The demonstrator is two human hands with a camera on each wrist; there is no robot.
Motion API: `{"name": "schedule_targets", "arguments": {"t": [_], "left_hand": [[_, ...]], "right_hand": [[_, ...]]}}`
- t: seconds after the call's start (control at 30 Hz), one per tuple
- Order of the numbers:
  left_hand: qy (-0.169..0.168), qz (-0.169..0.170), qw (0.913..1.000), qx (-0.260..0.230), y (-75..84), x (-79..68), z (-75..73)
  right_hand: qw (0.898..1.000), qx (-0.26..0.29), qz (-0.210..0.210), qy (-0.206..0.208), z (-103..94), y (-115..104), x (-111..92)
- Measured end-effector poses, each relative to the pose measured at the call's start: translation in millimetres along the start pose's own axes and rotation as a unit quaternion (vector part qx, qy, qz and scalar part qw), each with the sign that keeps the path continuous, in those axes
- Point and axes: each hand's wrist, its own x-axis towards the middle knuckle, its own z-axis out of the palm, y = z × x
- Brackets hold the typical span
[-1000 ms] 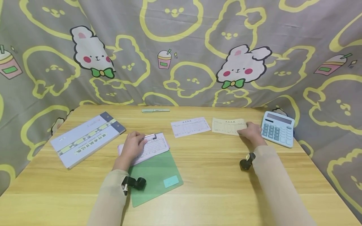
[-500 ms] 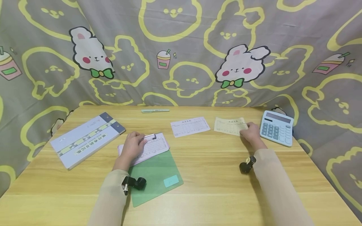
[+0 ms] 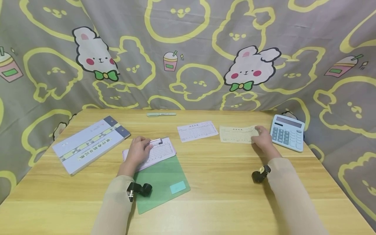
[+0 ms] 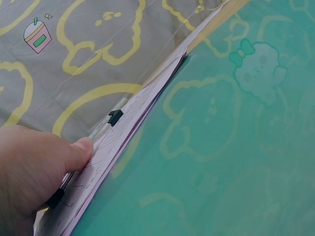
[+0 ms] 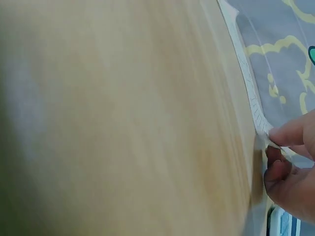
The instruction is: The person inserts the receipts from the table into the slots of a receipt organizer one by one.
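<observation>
In the head view my left hand [image 3: 137, 151] grips the top of a green clipboard [image 3: 161, 189], its thumb on the metal clip [image 3: 155, 141]. Under that clip lies a stack of printed forms [image 3: 160, 152]; the left wrist view shows the thumb [image 4: 78, 153] against the clip, with the other fingers mostly hidden. My right hand [image 3: 262, 138] pinches the right edge of a pale yellow printed slip [image 3: 237, 134] between thumb and fingers. The pinched edge is a little raised in the right wrist view. Left of this slip, a pale lilac printed slip [image 3: 197, 131] lies flat on the table.
Just right of my right hand sits a light blue calculator [image 3: 287, 133]. A thick ledger book [image 3: 91, 145] lies at the left, and a pale green pen [image 3: 161, 114] near the back edge. The clipboard bears a blue sticky note [image 3: 178, 187]. A patterned curtain [image 3: 188, 55] hangs behind the table.
The yellow slip shifted slightly right, then back left, and now lies straighter. My right hand, still at its right edge, has come a little closer. The left hand stayed on the clipboard.
</observation>
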Motion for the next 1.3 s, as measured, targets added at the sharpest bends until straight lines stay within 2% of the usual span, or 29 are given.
{"name": "schedule_targets", "arguments": {"t": [0.27,0.43,0.57,0.77,0.97,1.1,1.3], "left_hand": [[-0.003,-0.001,1.0000,-0.004,0.3,-1.2,-1.2],[-0.002,-0.003,1.0000,-0.007,-0.4,-0.6,-1.1],[0.000,-0.001,1.0000,-0.008,-1.5,-0.3,-1.4],[0.002,-0.001,0.9999,-0.011,-3.4,0.0,-2.1],[0.003,-0.002,0.9998,-0.018,-4.3,1.2,-0.1],[0.003,-0.001,0.9998,-0.020,-3.3,1.2,0.3],[0.002,-0.003,0.9998,-0.019,-1.0,0.2,-0.6]], "right_hand": [[1.000,-0.004,-0.020,0.004,-6.0,-4.6,-10.9],[0.999,0.007,-0.029,-0.019,-17.8,-6.6,-21.2],[0.999,0.034,-0.035,-0.016,-31.4,-13.5,-32.1],[0.989,0.133,-0.057,-0.014,-42.6,-27.8,-44.5],[0.970,0.231,-0.040,-0.063,-35.8,-46.4,-49.6],[0.961,0.256,-0.054,-0.094,-24.4,-59.6,-52.0],[0.948,0.289,-0.067,-0.111,1.1,-79.5,-52.6]]}}
